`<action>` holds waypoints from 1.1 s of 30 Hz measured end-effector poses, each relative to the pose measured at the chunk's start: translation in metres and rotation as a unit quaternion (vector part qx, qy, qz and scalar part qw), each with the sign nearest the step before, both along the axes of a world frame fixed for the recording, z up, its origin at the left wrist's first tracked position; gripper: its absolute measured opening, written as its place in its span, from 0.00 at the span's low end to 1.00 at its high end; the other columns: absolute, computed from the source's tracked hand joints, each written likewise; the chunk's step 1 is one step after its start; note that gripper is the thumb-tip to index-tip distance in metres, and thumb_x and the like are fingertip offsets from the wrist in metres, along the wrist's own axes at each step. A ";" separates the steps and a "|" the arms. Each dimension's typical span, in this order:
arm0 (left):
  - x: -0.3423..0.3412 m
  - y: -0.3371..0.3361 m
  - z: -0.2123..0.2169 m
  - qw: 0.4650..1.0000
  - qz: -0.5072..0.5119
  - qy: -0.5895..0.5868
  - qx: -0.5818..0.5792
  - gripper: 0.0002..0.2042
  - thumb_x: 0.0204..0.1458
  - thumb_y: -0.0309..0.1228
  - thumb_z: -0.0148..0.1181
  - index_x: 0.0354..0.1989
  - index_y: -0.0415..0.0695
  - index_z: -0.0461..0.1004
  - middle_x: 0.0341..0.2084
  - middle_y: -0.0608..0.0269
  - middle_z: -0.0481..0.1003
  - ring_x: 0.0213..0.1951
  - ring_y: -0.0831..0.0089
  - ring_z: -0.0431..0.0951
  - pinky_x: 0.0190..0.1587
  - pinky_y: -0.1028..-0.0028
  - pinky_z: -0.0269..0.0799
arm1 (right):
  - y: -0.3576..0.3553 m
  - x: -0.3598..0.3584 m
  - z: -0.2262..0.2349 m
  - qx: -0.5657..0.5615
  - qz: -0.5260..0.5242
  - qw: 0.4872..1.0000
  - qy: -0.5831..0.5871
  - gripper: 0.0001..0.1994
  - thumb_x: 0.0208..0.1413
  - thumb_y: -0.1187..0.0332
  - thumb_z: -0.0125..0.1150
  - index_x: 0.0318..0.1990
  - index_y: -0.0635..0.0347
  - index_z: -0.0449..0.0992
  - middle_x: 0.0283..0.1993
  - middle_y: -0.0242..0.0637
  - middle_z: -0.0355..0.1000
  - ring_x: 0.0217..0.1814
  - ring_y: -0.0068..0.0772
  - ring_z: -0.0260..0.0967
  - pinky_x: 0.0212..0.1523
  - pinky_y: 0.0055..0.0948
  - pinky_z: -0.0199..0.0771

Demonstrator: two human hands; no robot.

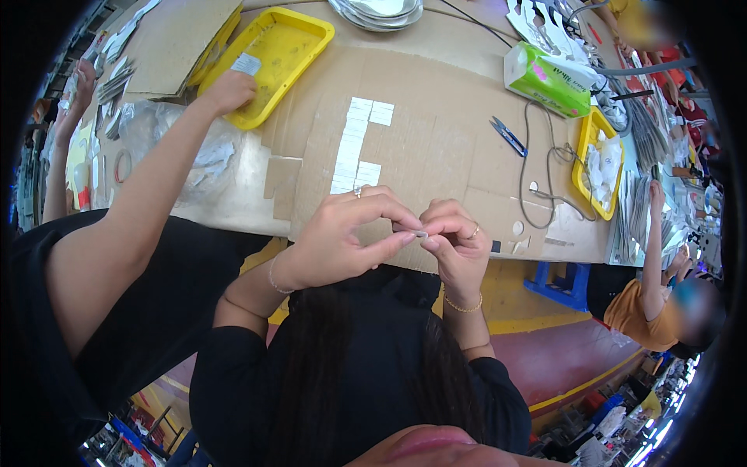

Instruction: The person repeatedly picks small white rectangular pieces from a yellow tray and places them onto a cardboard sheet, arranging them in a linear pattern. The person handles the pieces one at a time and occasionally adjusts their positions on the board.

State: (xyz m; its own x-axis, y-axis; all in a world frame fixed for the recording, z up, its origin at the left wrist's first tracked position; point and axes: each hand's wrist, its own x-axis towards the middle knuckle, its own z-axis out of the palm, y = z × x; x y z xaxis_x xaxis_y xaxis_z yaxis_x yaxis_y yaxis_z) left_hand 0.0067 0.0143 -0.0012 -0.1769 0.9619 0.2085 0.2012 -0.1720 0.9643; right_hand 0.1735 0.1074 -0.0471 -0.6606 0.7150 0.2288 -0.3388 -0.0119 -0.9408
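Observation:
Both my hands meet just over the near edge of the cardboard-covered table (436,163). My left hand (342,233) pinches one end of a small greyish strip (419,233) between thumb and fingertips. At the strip's other end, my right hand (455,245) pinches it too; its exact kind is too small to make out. Beyond my left hand, several white paper labels (354,144) with lined print lie in rows on the cardboard.
At the left a co-worker's hand (231,92) reaches into a yellow tray (319,31) near a label. Crumpled clear plastic (159,124) lies beside it. Rightward are blue thread snips (510,138), a cord (531,194), a green tissue pack (548,82) and a smaller yellow basket (580,175).

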 end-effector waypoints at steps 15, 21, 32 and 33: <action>0.004 -0.009 0.012 0.983 -0.001 0.140 0.121 0.17 0.42 0.18 0.69 0.40 0.47 0.75 0.30 0.67 0.80 0.35 0.71 0.80 0.43 0.69 0.62 | -0.003 0.002 0.015 0.108 -0.036 0.993 0.026 0.07 0.46 0.69 0.73 0.29 0.57 0.78 0.29 0.30 0.73 0.31 0.25 0.68 0.42 0.33 0.59; 0.005 -0.010 0.014 0.983 -0.010 0.148 0.104 0.15 0.41 0.18 0.69 0.37 0.48 0.76 0.30 0.69 0.79 0.36 0.71 0.79 0.42 0.68 0.60 | -0.003 0.003 0.017 0.118 -0.038 0.992 0.016 0.08 0.47 0.67 0.73 0.29 0.56 0.78 0.29 0.29 0.73 0.31 0.25 0.68 0.43 0.33 0.58; 0.008 -0.007 0.011 0.990 0.010 0.107 0.088 0.13 0.45 0.21 0.68 0.39 0.47 0.76 0.29 0.69 0.77 0.33 0.74 0.77 0.43 0.72 0.61 | -0.002 0.007 0.016 0.112 -0.018 0.993 -0.021 0.10 0.50 0.64 0.71 0.33 0.59 0.77 0.33 0.32 0.73 0.36 0.26 0.70 0.53 0.36 0.59; 0.008 -0.006 0.009 0.992 0.015 0.092 0.084 0.13 0.46 0.22 0.67 0.40 0.47 0.76 0.28 0.71 0.76 0.33 0.75 0.77 0.44 0.73 0.61 | -0.001 0.006 0.016 0.096 -0.003 0.995 -0.025 0.11 0.51 0.63 0.70 0.35 0.60 0.77 0.34 0.33 0.73 0.38 0.27 0.70 0.54 0.36 0.61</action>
